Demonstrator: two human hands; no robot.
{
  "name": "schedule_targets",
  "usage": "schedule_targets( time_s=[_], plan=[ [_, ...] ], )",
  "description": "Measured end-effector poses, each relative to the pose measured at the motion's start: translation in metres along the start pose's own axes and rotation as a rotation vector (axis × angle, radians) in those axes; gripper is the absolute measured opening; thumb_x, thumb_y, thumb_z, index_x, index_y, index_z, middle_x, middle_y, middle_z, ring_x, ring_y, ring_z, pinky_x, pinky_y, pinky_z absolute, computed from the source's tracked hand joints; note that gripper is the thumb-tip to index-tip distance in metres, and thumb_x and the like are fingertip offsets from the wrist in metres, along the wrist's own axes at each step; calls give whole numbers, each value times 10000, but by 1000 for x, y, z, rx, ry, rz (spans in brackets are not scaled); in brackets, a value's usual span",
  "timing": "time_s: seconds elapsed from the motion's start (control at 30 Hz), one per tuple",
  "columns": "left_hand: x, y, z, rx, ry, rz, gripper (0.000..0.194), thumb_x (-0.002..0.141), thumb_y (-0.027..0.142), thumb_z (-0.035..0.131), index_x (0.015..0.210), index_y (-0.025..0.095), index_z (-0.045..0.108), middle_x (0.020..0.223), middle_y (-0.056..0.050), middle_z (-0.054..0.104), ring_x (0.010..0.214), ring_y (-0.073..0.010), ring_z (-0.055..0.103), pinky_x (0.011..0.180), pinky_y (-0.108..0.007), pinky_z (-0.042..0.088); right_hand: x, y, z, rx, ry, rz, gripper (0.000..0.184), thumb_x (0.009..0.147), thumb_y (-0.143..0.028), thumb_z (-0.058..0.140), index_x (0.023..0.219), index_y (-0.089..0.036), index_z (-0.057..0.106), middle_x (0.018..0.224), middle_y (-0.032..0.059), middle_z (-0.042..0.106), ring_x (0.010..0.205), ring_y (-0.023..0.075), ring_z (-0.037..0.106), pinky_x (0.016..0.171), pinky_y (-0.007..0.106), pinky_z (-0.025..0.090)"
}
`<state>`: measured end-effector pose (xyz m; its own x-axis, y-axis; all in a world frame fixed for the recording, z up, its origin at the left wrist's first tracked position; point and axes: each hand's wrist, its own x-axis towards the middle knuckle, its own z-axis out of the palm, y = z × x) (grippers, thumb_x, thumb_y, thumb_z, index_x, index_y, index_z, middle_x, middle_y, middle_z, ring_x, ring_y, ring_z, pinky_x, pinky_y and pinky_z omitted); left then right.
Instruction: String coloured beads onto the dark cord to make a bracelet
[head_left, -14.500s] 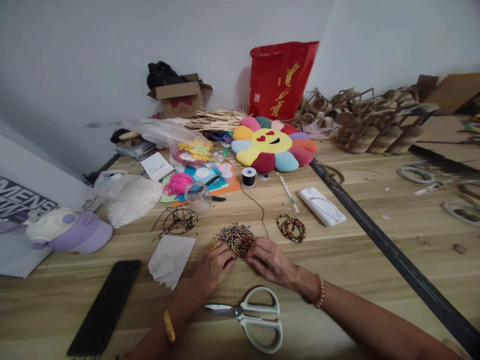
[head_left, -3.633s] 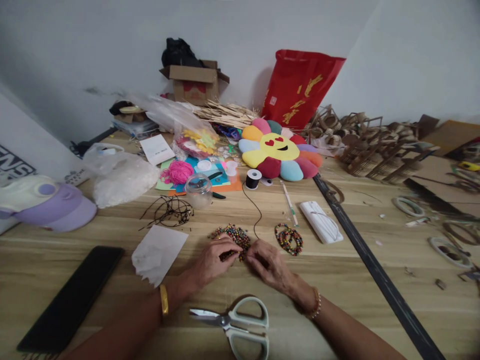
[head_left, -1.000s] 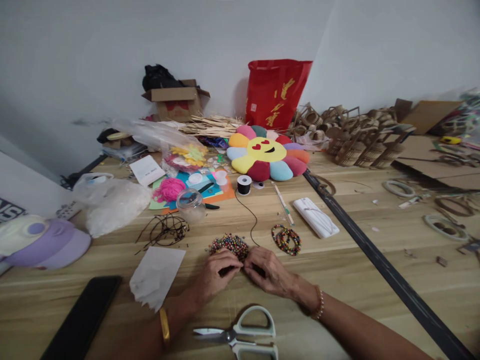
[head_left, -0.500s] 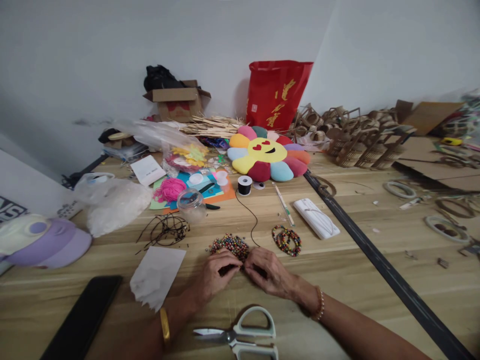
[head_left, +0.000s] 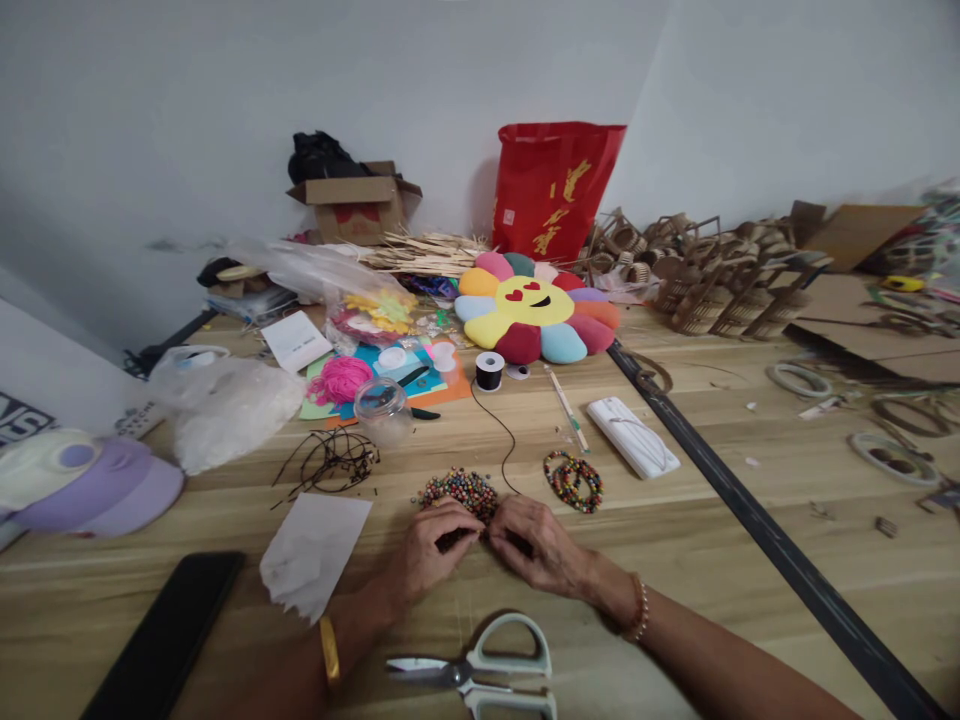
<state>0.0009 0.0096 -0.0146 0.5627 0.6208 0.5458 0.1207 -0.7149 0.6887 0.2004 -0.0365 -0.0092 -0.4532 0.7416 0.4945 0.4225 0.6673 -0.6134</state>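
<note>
My left hand [head_left: 437, 545] is closed in a pinch at the near edge of a pile of small multicoloured beads [head_left: 459, 490]. What lies between its fingertips is too small to make out. My right hand [head_left: 536, 540] is pinched right beside it, the fingertips of both almost meeting. A thin black cord [head_left: 513, 440] runs from a spool [head_left: 490, 371] down to my right hand, where its end is hidden by the fingers. A coiled string of coloured beads [head_left: 573, 481] lies just beyond that hand. Scissors [head_left: 471, 668] rest on the table in front of me, blades pointing left.
Left of my hands lie torn white paper [head_left: 315, 550], a black phone [head_left: 169, 635] and tangled black cords [head_left: 330, 462]. A clear jar [head_left: 382, 410] and pink yarn [head_left: 341, 381] stand farther back. A white power bank [head_left: 632, 437] lies right, near a dark strip [head_left: 739, 510] across the table.
</note>
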Motion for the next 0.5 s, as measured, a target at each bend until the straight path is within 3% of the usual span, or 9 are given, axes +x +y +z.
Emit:
schedule_targets(
  time_s=[0.5],
  plan=[
    [1, 3, 0, 14, -36, -19, 127, 843, 111, 613, 826, 146, 734, 754, -72, 747, 716, -163, 689, 723, -284, 568, -1, 1, 0, -24, -5, 6, 130, 934, -146, 468, 828, -187, 531, 750, 55, 597, 711, 174, 521, 657, 284, 429]
  ],
)
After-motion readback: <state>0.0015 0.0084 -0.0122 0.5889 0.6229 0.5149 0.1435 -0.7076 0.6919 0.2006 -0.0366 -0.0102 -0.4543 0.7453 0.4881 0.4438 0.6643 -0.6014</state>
